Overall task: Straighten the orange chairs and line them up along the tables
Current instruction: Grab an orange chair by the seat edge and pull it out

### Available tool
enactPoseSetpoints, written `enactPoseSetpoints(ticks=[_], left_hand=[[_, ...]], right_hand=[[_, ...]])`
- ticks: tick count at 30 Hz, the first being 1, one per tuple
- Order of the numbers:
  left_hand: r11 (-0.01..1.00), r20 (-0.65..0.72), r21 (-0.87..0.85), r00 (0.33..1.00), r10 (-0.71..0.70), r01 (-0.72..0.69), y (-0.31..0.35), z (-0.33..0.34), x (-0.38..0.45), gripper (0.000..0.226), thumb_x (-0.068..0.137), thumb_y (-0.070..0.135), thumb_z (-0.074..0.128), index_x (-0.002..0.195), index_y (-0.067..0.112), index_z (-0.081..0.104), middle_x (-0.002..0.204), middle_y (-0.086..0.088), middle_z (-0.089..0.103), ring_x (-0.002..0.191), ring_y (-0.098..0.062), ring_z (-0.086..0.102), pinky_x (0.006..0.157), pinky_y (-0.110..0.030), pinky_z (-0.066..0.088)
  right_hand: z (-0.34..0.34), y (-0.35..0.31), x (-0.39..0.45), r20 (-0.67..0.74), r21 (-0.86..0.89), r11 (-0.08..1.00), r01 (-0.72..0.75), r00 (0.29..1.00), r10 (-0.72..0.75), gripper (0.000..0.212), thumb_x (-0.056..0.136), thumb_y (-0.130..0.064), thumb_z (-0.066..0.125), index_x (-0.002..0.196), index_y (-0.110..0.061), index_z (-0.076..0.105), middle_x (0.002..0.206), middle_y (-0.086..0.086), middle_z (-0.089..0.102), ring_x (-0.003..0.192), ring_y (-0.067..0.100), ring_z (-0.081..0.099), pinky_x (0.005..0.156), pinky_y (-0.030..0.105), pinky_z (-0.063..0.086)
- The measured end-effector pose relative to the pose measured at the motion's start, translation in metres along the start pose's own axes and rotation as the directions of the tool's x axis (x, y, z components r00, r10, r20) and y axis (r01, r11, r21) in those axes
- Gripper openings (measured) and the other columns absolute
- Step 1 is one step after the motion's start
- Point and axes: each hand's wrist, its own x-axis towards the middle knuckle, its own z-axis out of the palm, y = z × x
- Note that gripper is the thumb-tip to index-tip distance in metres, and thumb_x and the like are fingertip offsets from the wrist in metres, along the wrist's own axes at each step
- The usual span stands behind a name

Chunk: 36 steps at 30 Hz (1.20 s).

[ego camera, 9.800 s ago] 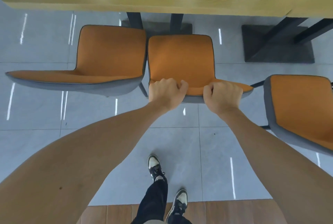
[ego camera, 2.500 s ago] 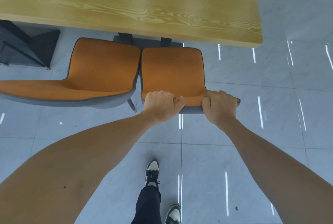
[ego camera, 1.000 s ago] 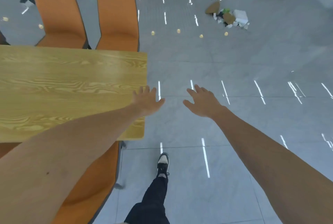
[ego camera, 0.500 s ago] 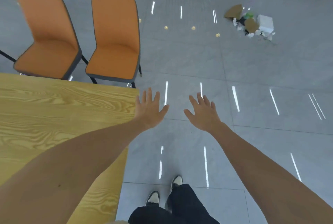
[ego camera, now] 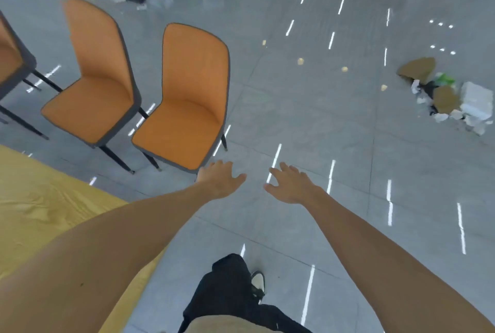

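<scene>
Grey tiled floor (ego camera: 308, 123) stretches under both bare hands, left hand (ego camera: 221, 178) and right hand (ego camera: 290, 185), fingers spread, holding nothing. They have let go of the chair gripped seconds ago; that one seems placed. At 11 o'clock, beyond the yellow wooden desk (ego camera: 40, 206), three orange padded chairs (ego camera: 184, 96) await lining up.

Open floor (ego camera: 308, 123) ahead; 2 orange chairs (ego camera: 182, 107) and table (ego camera: 40, 204) block left.
</scene>
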Motion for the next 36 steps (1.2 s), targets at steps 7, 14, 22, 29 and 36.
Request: enactPoseSetpoints(ticks=[7,14,22,29,36], left_hand=[[0.986,-0.028,-0.124,0.993,-0.114,0.110,0.010,-0.085,0.142,0.048,0.095,0.055,0.046,0.129,0.021,0.052,0.128,-0.004,0.054,0.108,-0.029,0.060,0.086,-0.041,0.051],[0.949,-0.013,-0.219,0.972,-0.236,0.227,0.006,-0.188,0.295,0.043,0.097,0.045,0.049,0.127,0.014,0.052,0.124,-0.008,0.054,0.108,-0.031,0.058,0.091,-0.044,0.051],[0.851,-0.090,-0.336,0.885,-0.456,0.404,-0.037,-0.297,0.404,0.059,0.099,0.052,0.047,0.142,0.011,0.046,0.139,-0.011,0.050,0.111,-0.032,0.057,0.087,-0.047,0.053],[0.604,-0.093,-0.498,0.654,-0.751,0.622,-0.078,-0.340,0.465,0.067,0.096,0.057,0.049,0.147,0.014,0.042,0.143,-0.012,0.050,0.133,-0.035,0.044,0.106,-0.052,0.039],[0.268,-0.002,-0.706,0.377,-0.926,0.655,-0.088,-0.346,0.476,0.071,0.098,0.058,0.047,0.153,0.016,0.034,0.154,-0.012,0.040,0.144,-0.034,0.033,0.115,-0.053,0.031]], right_hand=[[-0.138,0.031,0.147,0.170,-0.077,0.985,0.155,0.975,-0.140,0.068,0.097,-0.061,0.040,0.155,-0.026,0.033,0.161,-0.002,0.030,0.148,0.021,0.026,0.118,0.040,0.025],[-0.276,0.026,0.300,0.210,-0.213,0.935,0.282,0.948,-0.238,0.067,0.097,-0.060,0.041,0.155,-0.026,0.033,0.161,-0.002,0.032,0.146,0.022,0.030,0.115,0.037,0.027],[-0.417,-0.025,0.449,0.240,-0.296,0.810,0.505,0.861,-0.449,0.058,0.098,-0.055,0.044,0.148,-0.026,0.044,0.153,0.001,0.043,0.137,0.024,0.042,0.110,0.037,0.036],[-0.493,-0.102,0.581,0.250,-0.443,0.512,0.736,0.649,-0.718,0.062,0.095,-0.059,0.043,0.147,-0.026,0.042,0.150,0.004,0.045,0.135,0.028,0.044,0.111,0.044,0.038],[-0.522,-0.196,0.626,0.403,-0.477,0.113,0.872,0.332,-0.853,0.065,0.100,-0.046,0.048,0.156,-0.021,0.028,0.165,0.015,0.015,0.148,0.033,0.025,0.118,0.042,0.022]])
